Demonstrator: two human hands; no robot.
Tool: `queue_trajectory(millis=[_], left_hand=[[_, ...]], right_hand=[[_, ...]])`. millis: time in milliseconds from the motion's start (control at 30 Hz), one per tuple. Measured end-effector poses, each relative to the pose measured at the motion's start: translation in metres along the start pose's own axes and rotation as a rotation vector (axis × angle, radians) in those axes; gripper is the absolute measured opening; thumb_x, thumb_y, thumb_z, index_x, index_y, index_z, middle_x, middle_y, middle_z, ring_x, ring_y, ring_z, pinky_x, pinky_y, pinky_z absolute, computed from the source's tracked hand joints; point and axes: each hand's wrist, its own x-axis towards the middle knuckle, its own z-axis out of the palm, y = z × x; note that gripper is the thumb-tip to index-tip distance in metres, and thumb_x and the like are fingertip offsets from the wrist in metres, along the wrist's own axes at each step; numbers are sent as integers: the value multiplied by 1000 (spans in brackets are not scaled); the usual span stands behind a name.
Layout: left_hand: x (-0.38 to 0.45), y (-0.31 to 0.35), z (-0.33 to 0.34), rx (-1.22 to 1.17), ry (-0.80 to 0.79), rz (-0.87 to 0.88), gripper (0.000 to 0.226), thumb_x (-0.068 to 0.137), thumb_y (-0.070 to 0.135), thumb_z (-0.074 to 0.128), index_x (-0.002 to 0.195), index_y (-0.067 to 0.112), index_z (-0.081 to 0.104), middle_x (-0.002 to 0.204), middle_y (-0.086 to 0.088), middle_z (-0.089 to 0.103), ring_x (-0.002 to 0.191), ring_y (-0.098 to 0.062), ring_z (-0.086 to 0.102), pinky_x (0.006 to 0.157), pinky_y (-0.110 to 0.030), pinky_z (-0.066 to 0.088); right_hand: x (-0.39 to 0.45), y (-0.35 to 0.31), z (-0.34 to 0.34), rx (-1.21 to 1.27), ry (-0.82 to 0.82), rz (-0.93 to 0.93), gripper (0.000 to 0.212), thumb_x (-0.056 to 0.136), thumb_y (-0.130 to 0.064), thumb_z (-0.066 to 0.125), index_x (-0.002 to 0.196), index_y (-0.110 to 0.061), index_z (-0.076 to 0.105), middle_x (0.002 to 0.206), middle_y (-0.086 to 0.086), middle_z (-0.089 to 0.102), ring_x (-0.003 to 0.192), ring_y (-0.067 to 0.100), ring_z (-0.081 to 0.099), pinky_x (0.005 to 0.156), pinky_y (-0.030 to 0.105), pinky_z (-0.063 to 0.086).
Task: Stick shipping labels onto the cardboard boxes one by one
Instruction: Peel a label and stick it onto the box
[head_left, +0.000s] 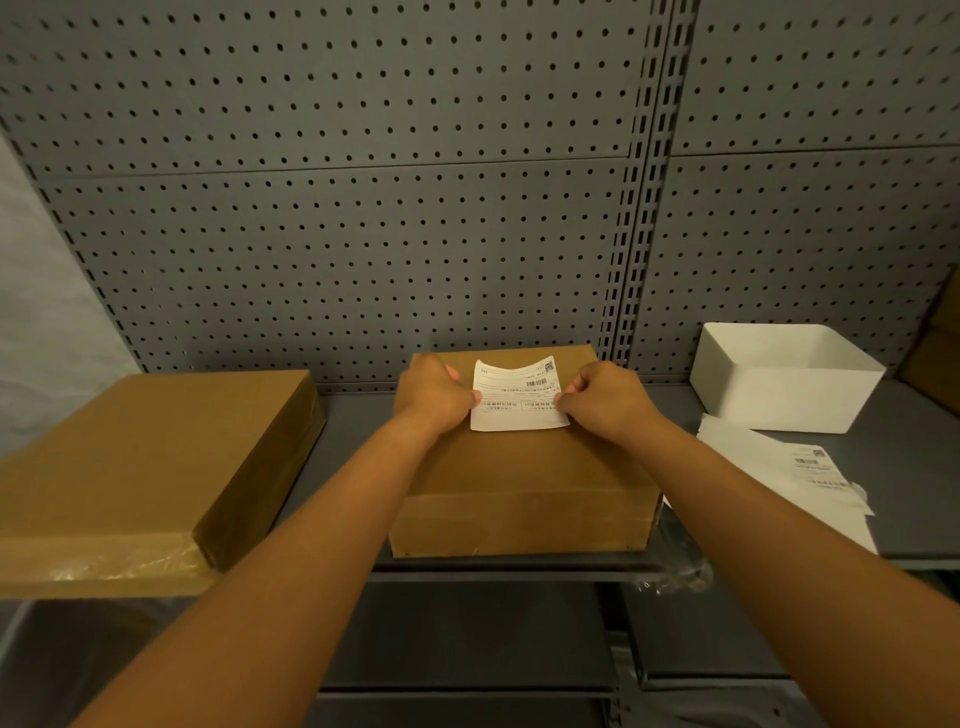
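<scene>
A brown cardboard box (524, 483) stands in the middle of the grey shelf. Over its top lies a white shipping label (514, 397), print upside down to me, its far edge curling up. My left hand (434, 395) pinches the label's left edge with curled fingers. At the label's right edge my right hand (605, 397) pinches it the same way. Both hands hover over the box's far half. A second, flatter cardboard box (140, 467) lies to the left, with clear tape along its near edge.
A white open bin (784, 374) sits at the back right. In front of it lies a loose pile of white label sheets (795, 478). A grey pegboard wall (363, 208) backs the shelf (909, 467). Crumpled clear plastic (675, 571) lies at the shelf's front edge.
</scene>
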Motion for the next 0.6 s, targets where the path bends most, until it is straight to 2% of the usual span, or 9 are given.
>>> queue_trajectory(millis=[133,200,267,333,367,433,533,600], left_hand=[[-3,0,0,36,11,37,30,84,19,71,105,7,54,121,-8,52,110,-23,53,78,-27,40],[-3,1,1,51,13,57,27,83,18,71,102,8,54,111,-5,52,104,-22,53,76,-27,39],[-3,1,2,77,16,69,22,83,16,71,89,11,51,92,-1,50,88,-19,52,70,-27,40],[-3,1,3,105,28,71,30,83,14,71,73,16,43,75,3,44,73,-16,46,63,-27,40],[-3,1,3,120,32,71,35,82,14,72,69,17,40,72,3,42,72,-16,46,63,-28,40],[-3,2,4,147,46,73,34,81,15,72,71,17,40,76,1,44,78,-18,47,66,-28,41],[-2,2,3,172,50,84,28,81,17,74,79,13,46,83,-1,47,75,-16,48,62,-28,41],[-2,2,3,166,48,87,27,80,17,74,88,10,49,93,-3,49,85,-19,49,67,-30,40]], right_hand=[[0,1,3,-33,22,-6,7,88,-15,60,88,-9,60,100,9,64,92,22,59,70,27,43],[0,1,4,-47,30,-10,6,87,-14,60,88,-8,61,100,11,65,94,24,60,72,29,46],[-1,1,4,-63,39,-23,6,87,-13,60,87,-8,61,99,12,65,94,25,60,74,30,48],[-1,1,4,-81,52,-36,7,87,-13,59,87,-7,61,99,13,66,93,25,61,76,32,50],[-1,0,4,-88,56,-39,8,88,-14,60,88,-6,62,99,13,66,92,25,61,76,32,50],[-2,0,4,-90,54,-36,8,88,-14,60,89,-6,62,99,13,65,91,25,60,74,32,50],[-3,-1,3,-78,52,-24,5,87,-13,61,89,-9,60,100,11,64,90,23,59,71,29,45],[-3,-1,3,-80,55,-22,6,87,-14,62,89,-8,60,100,11,64,92,23,60,72,29,46]])
